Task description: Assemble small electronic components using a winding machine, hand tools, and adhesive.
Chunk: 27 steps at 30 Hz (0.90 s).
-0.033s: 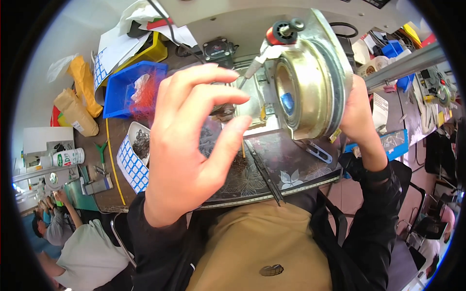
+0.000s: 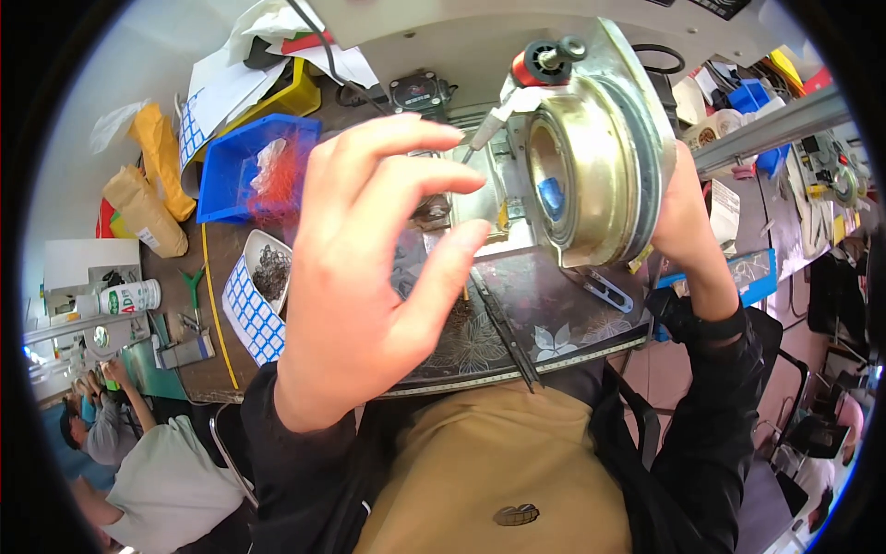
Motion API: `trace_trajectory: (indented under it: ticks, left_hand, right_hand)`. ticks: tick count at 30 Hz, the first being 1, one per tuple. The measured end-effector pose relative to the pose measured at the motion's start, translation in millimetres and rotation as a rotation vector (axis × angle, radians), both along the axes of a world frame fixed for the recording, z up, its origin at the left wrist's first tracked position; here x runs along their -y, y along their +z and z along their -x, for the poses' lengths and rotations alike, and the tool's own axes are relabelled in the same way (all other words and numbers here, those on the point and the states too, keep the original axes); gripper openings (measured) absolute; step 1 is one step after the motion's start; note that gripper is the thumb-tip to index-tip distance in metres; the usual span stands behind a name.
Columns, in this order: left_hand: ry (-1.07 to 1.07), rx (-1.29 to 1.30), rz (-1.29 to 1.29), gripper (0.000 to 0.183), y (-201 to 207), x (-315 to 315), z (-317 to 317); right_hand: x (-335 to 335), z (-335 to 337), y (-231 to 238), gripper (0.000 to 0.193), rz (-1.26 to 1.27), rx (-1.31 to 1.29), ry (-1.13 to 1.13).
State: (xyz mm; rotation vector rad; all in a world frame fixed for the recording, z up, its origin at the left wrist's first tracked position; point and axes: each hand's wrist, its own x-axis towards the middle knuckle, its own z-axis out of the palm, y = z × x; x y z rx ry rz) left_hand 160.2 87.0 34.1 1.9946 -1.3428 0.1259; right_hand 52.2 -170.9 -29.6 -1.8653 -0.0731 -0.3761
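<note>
My left hand (image 2: 369,268) is raised over the table's left half, fingers curved and spread from the thumb, with nothing visible between them. Its fingertips are close to a thin nozzle-like metal rod (image 2: 489,127) on the machine. Right of it stands a brass-coloured round drum (image 2: 595,175) with a blue piece (image 2: 551,197) inside its ring. A red and black spool (image 2: 532,66) sits above, near the top of a grey metal plate (image 2: 632,83). Behind that plate is my right hand (image 2: 685,208); its fingers are hidden, so I cannot see what they hold.
A blue bin (image 2: 221,180) with tangled red wire is at the left, beside a white dish (image 2: 254,245) of dark wire bits. Black tweezers (image 2: 508,332) and a metal blade-like tool (image 2: 604,290) lie on the dark table. At far left sits another person (image 2: 175,480).
My left hand has shifted very slightly to the right, its fingers still apart. The right hand stays behind the plate.
</note>
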Motion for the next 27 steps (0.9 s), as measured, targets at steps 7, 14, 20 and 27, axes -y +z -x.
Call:
trace_trajectory:
  ticks: [7,14,20,27]
  left_hand:
    - [0.008,0.105,-0.143,0.032,4,20,9]
    - [0.049,0.147,-0.168,0.036,2,23,9]
    - [0.062,0.148,-0.141,0.037,2,20,8]
    - [0.081,0.158,-0.154,0.035,3,25,14]
  right_hand:
    - [17,3,-6,0.042,0.478,-0.078,-0.118]
    - [1,-7,11,0.024,0.303,0.019,-0.049]
    - [2,-4,16,0.017,0.378,-0.056,-0.122]
    - [0,-5,18,0.012,0.143,-0.06,-0.032]
